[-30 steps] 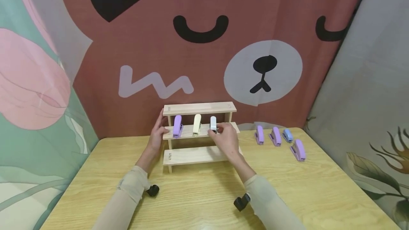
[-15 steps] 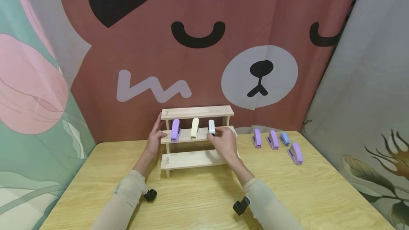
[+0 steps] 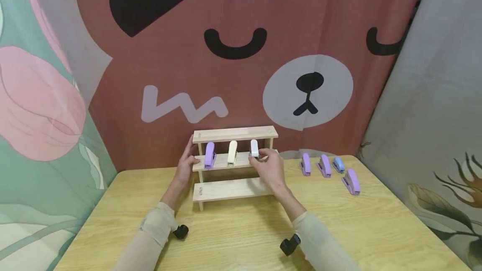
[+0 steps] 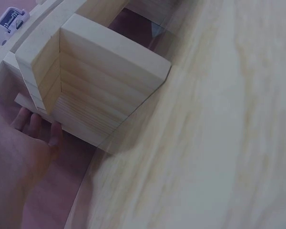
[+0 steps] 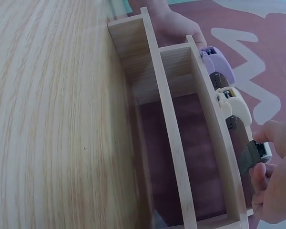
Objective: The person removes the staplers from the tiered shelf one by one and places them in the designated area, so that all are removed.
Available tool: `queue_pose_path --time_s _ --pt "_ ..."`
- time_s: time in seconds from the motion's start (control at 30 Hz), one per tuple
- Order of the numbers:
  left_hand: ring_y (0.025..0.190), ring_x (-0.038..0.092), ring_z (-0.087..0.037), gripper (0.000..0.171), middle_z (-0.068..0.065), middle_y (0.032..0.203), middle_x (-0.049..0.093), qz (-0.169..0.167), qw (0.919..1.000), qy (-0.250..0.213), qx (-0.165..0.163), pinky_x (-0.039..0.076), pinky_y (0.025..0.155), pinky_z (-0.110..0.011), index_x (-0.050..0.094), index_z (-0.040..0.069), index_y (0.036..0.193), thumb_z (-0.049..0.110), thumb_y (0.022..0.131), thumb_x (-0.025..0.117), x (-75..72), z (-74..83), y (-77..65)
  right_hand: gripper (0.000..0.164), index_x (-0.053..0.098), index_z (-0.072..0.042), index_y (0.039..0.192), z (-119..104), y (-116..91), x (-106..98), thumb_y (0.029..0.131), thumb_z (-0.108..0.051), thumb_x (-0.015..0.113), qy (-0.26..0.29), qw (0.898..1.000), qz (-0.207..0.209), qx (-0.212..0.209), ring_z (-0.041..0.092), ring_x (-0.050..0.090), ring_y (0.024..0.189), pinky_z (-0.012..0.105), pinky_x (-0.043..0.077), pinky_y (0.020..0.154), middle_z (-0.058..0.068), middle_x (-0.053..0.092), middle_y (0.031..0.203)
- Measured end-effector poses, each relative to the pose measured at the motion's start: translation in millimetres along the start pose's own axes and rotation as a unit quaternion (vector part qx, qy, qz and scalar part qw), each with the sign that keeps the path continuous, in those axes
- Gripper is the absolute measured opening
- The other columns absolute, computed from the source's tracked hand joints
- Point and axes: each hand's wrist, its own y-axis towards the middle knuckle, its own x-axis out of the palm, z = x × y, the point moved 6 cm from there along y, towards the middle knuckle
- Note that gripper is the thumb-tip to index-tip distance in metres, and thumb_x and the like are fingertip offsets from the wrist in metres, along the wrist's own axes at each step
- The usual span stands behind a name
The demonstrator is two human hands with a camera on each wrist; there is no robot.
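A three-tier wooden shelf (image 3: 222,189) stands toward the back of the table. My left hand (image 3: 184,168) holds its left end, thumb at the end of the middle tier and fingers on the side. On that tier a purple stapler (image 3: 209,154) stands at the left, and a cream stapler (image 3: 232,153) to its right. My right hand (image 3: 272,170) pinches a white stapler (image 3: 254,147) between thumb and fingers at the right part of the same tier. From the right wrist view, the white stapler (image 5: 262,150) shows its dark underside end toward the camera.
Right of the shelf, three more purple staplers (image 3: 306,164) and a small blue stapler (image 3: 338,164) stand on the wooden table (image 3: 233,237). A curtain with a bear print (image 3: 180,70) hangs close behind the table. Black wrist cameras (image 3: 290,244) sit on both sleeves.
My right hand has shifted the white stapler slightly to the right along the middle tier. My left hand keeps its hold on the shelf. The head view has tilted a little.
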Motion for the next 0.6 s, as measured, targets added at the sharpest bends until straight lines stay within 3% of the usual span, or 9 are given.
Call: queue_pose_path --time_s 0.17,0.4,0.6 --pt "0.148 0.018 -0.028 0.09 -0.012 0.162 0.027 0.009 0.9999 0.003 0.009 0.017 0.111 -0.046 0.021 0.033 0.164 -0.008 0.088 0.044 -2.6 -3.7 -0.1 0.037 0.075 0.0 0.11 0 1 -4 0.081 -0.023 0.084 -0.005 1.0 -0.003 0.007 0.023 0.065 0.077 0.032 0.053 0.061 0.009 0.065 0.096" --pt "0.147 0.021 -0.029 0.09 -0.011 0.161 0.029 0.007 0.9996 0.009 0.025 0.027 0.105 -0.042 0.022 0.032 0.164 -0.005 0.085 0.046 -1.5 -4.6 2.5 0.04 0.075 -0.002 0.112 -9 -3 -19 0.081 -0.026 0.084 -0.018 1.0 -0.004 0.005 0.024 0.061 0.076 0.035 0.05 0.062 0.009 0.066 0.098" --pt "0.148 0.019 -0.029 0.09 -0.01 0.161 0.029 0.01 0.9999 0.004 0.011 0.019 0.111 -0.047 0.024 0.035 0.163 -0.006 0.086 0.046 -4.8 -7.1 3.4 0.042 0.075 -0.003 0.113 -14 -8 -29 0.08 -0.027 0.086 -0.021 1.0 -0.002 -0.001 0.023 0.059 0.075 0.036 0.048 0.062 0.006 0.065 0.098"
